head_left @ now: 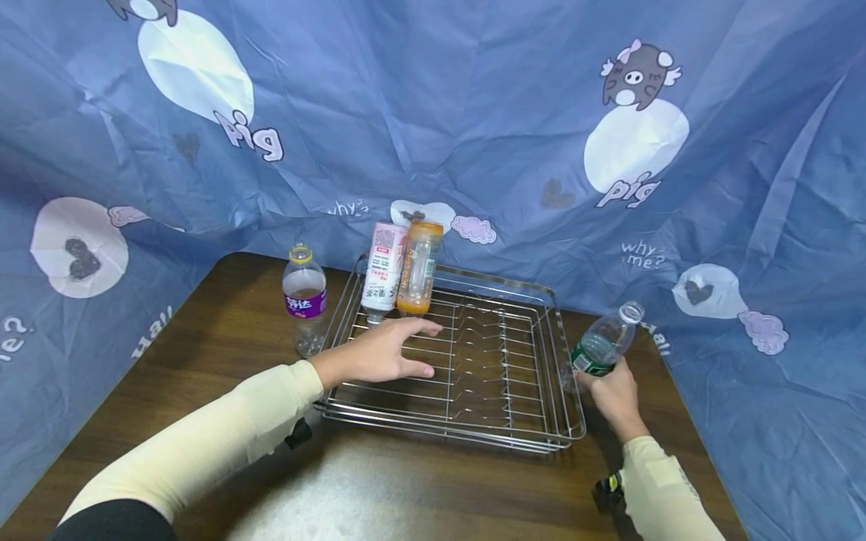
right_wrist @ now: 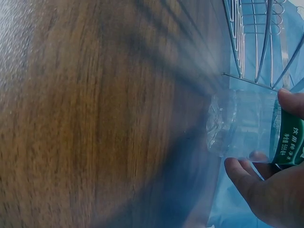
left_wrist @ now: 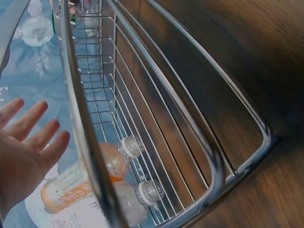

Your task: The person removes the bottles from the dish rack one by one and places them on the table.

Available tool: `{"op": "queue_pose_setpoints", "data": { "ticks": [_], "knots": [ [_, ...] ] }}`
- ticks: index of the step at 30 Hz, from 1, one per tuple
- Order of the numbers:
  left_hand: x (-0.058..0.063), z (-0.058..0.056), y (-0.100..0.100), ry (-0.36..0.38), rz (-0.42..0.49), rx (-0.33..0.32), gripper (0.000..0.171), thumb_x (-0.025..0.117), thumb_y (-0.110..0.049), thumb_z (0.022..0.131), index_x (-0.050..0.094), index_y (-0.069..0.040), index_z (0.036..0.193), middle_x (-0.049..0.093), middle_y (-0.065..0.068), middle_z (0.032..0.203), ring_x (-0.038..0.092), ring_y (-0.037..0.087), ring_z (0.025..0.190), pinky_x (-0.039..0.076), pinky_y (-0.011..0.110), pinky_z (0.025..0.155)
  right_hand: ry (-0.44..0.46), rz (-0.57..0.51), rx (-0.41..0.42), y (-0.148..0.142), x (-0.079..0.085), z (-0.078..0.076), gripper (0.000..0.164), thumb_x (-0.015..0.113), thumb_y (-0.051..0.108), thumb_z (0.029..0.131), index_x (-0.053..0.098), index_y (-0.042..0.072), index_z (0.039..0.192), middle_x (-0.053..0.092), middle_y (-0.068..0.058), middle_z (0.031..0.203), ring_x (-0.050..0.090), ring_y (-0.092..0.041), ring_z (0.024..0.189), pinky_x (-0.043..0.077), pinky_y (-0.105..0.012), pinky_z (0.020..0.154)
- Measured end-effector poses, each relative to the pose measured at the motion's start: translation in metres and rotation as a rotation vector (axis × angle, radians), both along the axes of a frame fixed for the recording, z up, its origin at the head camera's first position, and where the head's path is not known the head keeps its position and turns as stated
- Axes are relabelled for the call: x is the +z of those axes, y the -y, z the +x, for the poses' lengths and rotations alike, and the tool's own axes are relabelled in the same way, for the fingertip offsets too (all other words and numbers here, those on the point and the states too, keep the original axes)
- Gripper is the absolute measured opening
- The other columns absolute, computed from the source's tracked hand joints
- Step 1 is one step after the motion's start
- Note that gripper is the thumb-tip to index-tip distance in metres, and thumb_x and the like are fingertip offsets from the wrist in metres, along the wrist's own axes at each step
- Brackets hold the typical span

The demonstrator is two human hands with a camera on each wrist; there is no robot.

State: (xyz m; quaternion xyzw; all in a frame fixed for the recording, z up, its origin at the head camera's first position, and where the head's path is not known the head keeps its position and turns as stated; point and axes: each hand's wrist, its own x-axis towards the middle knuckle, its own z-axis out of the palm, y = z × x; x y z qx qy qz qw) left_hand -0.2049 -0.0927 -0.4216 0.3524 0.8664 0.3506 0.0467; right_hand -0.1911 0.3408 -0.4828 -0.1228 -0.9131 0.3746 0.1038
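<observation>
My right hand (head_left: 613, 394) grips a clear plastic bottle with a green label (head_left: 599, 347) at the right side of the wire rack; in the right wrist view its fingers wrap the label and the bottle's base is near the table. Over the left part of the metal rack (head_left: 473, 432) hovers my left hand (head_left: 379, 352), fingers spread and holding nothing. Just beyond it, two bottles lie neck down in the rack: a white-labelled bottle (head_left: 383, 270) and an orange-labelled bottle (head_left: 419, 270). The left wrist view shows their capless necks pointing into the rack.
A capless bottle with a purple label (head_left: 304, 302) stands upright on the brown table (head_left: 379, 488), left of the rack. Blue printed cloth (head_left: 473, 113) hangs behind and at both sides of the table. Thin wire dividers run along the rack's middle.
</observation>
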Motion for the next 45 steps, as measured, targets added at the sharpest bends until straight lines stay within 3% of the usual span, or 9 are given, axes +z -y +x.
{"op": "queue_pose_setpoints", "data": {
  "ticks": [25, 34, 45],
  "knots": [
    [-0.0025, -0.002, 0.0012, 0.009, 0.003, -0.009, 0.074, 0.08, -0.041, 0.086, 0.052, -0.008, 0.145, 0.061, 0.008, 0.139, 0.053, 0.026, 0.131, 0.04, 0.046, 0.112, 0.013, -0.012, -0.013, 0.0016, -0.0018, 0.0011, 0.068, 0.078, 0.012, 0.084, 0.041, -0.013, 0.135, 0.056, -0.038, 0.125, 0.053, -0.052, 0.118, 0.042, -0.06, 0.102],
    [-0.0014, 0.0013, 0.0038, 0.014, 0.012, 0.026, 0.076, 0.08, -0.043, 0.085, 0.049, -0.012, 0.148, 0.057, 0.006, 0.143, 0.05, 0.028, 0.134, 0.037, 0.047, 0.114, 0.026, -0.011, -0.013, 0.003, -0.0018, 0.0017, 0.067, 0.076, 0.012, 0.085, 0.04, -0.013, 0.135, 0.055, -0.037, 0.126, 0.053, -0.051, 0.118, 0.043, -0.06, 0.101],
    [-0.0034, 0.0013, 0.0075, 0.03, 0.019, 0.042, 0.085, 0.082, -0.04, 0.083, 0.043, -0.008, 0.151, 0.05, 0.016, 0.148, 0.053, 0.036, 0.13, 0.039, 0.05, 0.112, 0.058, -0.012, -0.001, 0.0022, -0.0028, 0.0018, 0.069, 0.075, 0.013, 0.086, 0.037, -0.013, 0.138, 0.053, -0.037, 0.129, 0.052, -0.052, 0.12, 0.042, -0.061, 0.102]
  ]
}}
